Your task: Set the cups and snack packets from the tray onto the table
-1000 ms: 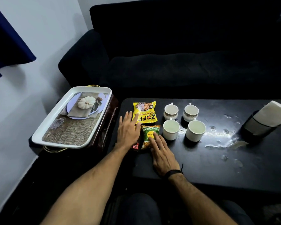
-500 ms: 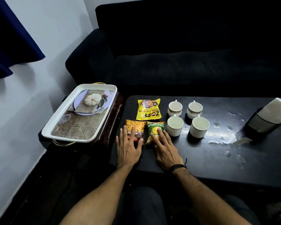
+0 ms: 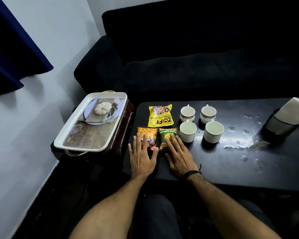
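left hand (image 3: 141, 156) flat, open, fingers on orange packet (image 3: 147, 138) | right hand (image 3: 179, 157) flat, open, fingers on green packet (image 3: 167, 138) | neither grasped | tray (image 3: 71, 135) empty, left | risk: sliding right hand knocks cup (image 3: 188, 131) just beside fingertips; wet table (image 3: 231, 161)

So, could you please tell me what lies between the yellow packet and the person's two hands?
In the head view, the orange packet and green packet lie side by side there, fingertips resting on their near ends.
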### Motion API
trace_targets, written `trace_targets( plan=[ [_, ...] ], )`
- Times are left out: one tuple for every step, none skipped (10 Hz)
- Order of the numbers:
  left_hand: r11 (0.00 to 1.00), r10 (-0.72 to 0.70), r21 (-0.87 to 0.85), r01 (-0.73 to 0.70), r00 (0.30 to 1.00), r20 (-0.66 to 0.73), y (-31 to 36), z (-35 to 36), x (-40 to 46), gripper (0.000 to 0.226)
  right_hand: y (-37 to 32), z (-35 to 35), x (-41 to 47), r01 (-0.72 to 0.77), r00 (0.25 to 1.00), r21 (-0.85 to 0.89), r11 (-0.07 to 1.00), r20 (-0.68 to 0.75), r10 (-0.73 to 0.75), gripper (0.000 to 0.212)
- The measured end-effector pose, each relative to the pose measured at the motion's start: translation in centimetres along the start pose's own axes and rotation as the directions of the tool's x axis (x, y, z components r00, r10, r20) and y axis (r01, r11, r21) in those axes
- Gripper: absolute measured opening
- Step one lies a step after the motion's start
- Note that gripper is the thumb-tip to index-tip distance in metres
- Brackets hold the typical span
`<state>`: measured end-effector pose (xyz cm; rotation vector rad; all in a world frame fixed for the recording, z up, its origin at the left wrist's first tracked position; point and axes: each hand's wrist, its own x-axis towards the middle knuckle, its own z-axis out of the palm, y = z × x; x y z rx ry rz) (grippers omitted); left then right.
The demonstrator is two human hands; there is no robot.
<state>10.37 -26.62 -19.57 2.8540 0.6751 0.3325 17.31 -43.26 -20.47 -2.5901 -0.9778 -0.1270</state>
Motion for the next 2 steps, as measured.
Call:
trace_targets(
  plan=[
    [0.998, 0.058, -0.011, -0.058, 0.998, 0.005, 0.9, -1.8, 0.4, 0.082, -0.3, -0.8, -0.2, 0.013, 1.0, 0.017, 1.0, 0.002, -0.013, 0.066],
    [0.997, 0.077, -0.021, -0.077, 0.997, -0.012, 1.8, -3.3, 0.9, 0.082, -1.1, -2.0, 0.3, 0.024, 0.999, 0.058, 0.998, -0.034, -0.022, 0.066]
  ],
)
